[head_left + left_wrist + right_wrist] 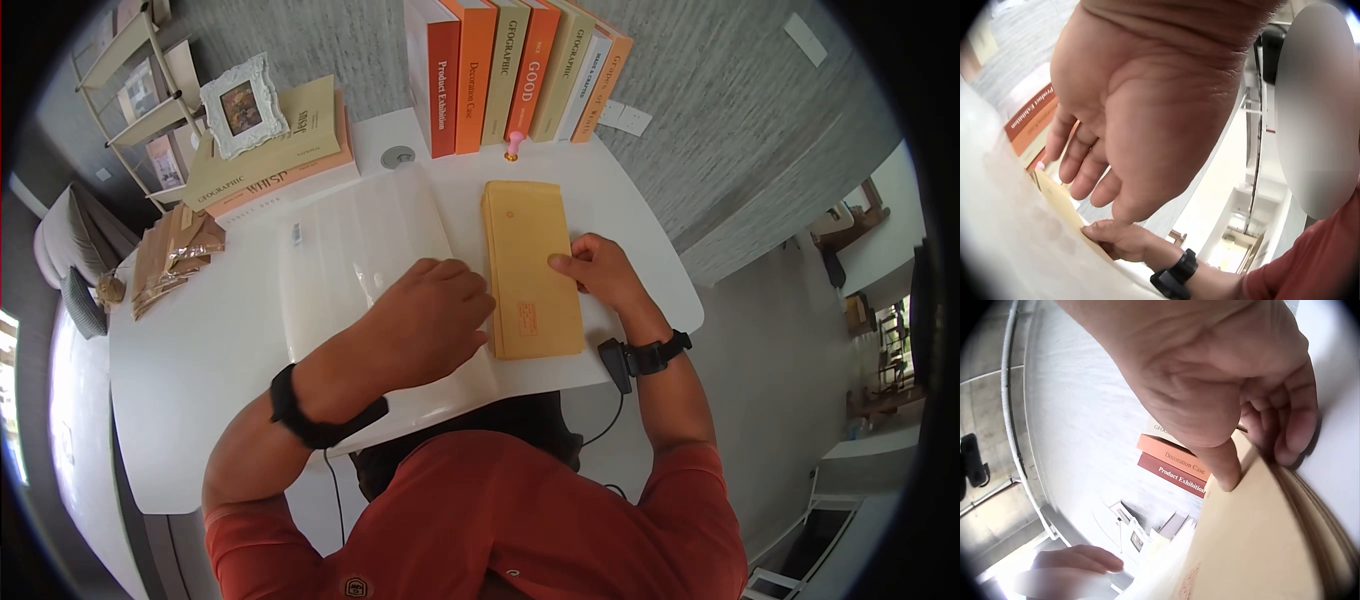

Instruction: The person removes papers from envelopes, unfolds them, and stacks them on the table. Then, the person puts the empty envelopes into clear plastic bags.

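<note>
A stack of yellow-brown paper envelopes (pixel 530 250), the top one bearing a red printed box, lies on the white table. My right hand (pixel 608 275) grips its right edge, thumb on the top envelope and fingers curled at the side; the right wrist view shows the thumb (pixel 1225 467) pressed on the paper and several layers beneath. Just left of the stack, my left hand (pixel 425 315) hovers over a translucent plastic bag (pixel 350 240) spread on the table. Its fingers (pixel 1088 165) hang loosely bent in the left wrist view, holding nothing.
Upright books (pixel 510 75) line the back of the table, with a pink pushpin-shaped object (pixel 514 145) before them. At the back left, a white picture frame (pixel 243 108) rests on stacked books (pixel 270 160). Brown paper packets (pixel 175 250) lie at the left edge.
</note>
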{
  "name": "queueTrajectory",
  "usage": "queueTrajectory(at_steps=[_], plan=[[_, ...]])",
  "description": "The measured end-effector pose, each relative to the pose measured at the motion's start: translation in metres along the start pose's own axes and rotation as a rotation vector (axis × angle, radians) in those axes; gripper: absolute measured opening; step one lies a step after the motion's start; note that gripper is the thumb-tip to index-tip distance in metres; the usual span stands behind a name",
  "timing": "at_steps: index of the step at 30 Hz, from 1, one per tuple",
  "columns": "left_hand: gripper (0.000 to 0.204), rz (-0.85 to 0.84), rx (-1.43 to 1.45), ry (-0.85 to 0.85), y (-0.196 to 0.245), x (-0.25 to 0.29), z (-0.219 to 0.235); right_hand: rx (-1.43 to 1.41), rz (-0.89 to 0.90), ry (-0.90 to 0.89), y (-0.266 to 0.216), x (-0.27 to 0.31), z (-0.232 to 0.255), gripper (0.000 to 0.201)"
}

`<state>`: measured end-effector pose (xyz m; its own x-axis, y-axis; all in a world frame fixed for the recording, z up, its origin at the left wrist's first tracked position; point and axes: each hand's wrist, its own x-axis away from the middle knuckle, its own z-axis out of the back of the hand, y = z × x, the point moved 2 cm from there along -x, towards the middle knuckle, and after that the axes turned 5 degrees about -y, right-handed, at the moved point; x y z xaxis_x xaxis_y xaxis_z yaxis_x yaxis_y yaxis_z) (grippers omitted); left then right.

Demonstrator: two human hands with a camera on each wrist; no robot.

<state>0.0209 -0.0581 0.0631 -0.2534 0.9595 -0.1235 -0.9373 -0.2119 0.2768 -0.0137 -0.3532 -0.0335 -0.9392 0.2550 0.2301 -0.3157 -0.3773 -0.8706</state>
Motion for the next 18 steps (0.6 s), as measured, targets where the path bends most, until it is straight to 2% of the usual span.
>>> queueTrajectory(at_steps=[2,3,6,9,12,15,18], plan=[[0.022,0.013,-0.110,-0.191,-0.001,-0.027,-0.020,-0.090,-0.008,-0.086,0.010,-0.003,0.002,0.028],[0.021,0.020,-0.166,-0.290,-0.003,-0.035,-0.029,-0.150,-0.007,-0.056,0.011,0.000,0.002,0.022],[0.020,-0.020,-0.197,-0.289,-0.004,-0.044,-0.046,-0.214,-0.008,-0.031,0.008,0.014,0.010,0.018],[0.020,0.002,-0.145,-0.247,-0.008,-0.043,-0.047,-0.532,-0.047,-0.011,0.016,0.020,0.013,0.015],[0.020,0.053,-0.150,-0.241,-0.007,-0.042,-0.043,-0.590,-0.046,0.002,0.014,0.023,0.012,0.013],[0.021,0.023,-0.161,-0.311,-0.006,-0.047,-0.052,-0.568,0.049,0.012,0.016,0.020,0.008,0.011],[0.022,0.028,-0.079,-0.291,-0.005,-0.050,-0.055,-0.414,0.085,0.021,0.020,0.017,0.009,0.011]])
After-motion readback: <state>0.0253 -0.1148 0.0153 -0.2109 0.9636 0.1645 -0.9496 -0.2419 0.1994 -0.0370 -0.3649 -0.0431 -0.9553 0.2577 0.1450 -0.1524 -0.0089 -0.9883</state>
